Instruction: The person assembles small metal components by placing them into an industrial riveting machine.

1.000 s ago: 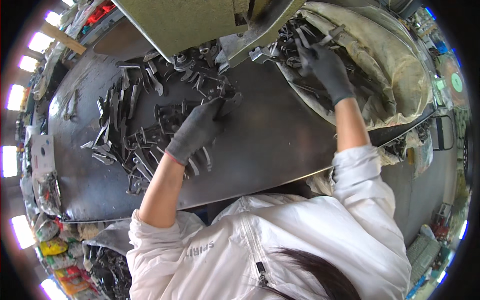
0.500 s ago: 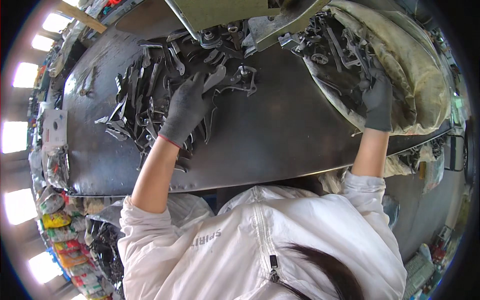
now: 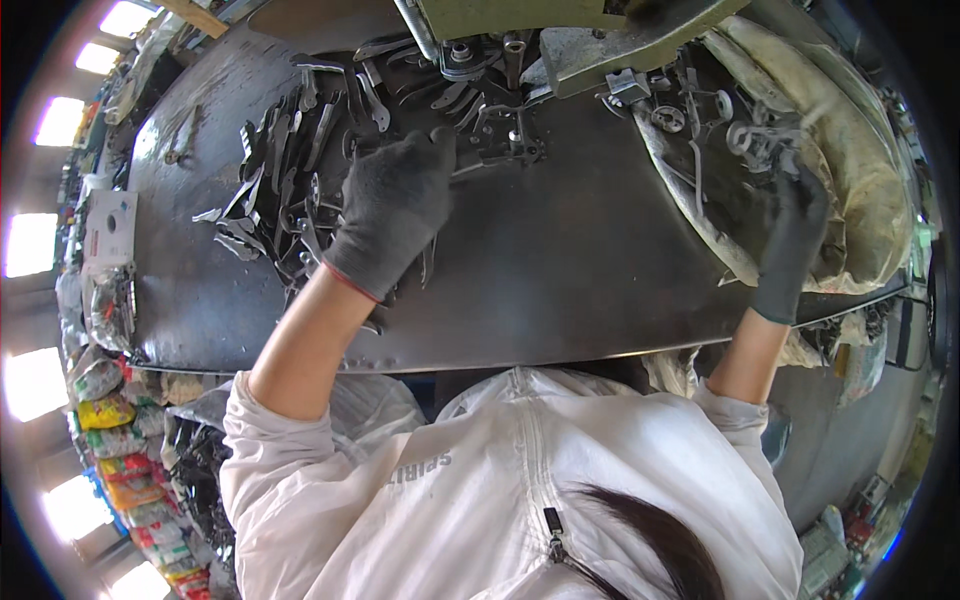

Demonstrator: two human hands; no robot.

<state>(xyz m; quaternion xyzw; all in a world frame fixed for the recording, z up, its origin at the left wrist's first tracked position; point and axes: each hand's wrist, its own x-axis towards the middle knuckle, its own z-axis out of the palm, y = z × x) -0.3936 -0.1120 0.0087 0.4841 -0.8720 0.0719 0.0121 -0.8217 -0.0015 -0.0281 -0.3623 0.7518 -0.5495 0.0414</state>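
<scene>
Both my hands wear dark grey gloves. At the left of the dark metal tabletop, my left hand is closed over a heap of flat, curved metal lever pieces. Its fingertips are turned away, so what it grips is hidden. A jointed metal part lies just to the right of that hand. My right hand, smeared by motion, is at an open whitish sack on the right. Its fingers are closed on a jointed metal part with round ends, held at the sack's mouth.
A greenish machine with a metal fixture stands at the far edge, between the heap and the sack. More metal parts lie in the sack's mouth. A white box and stacked coloured bags line the left side.
My right hand has moved nearer and to the right, lifting a metal part among those in the sack. My left hand has shifted right and turned; the lever piece beside its thumb no longer shows.
</scene>
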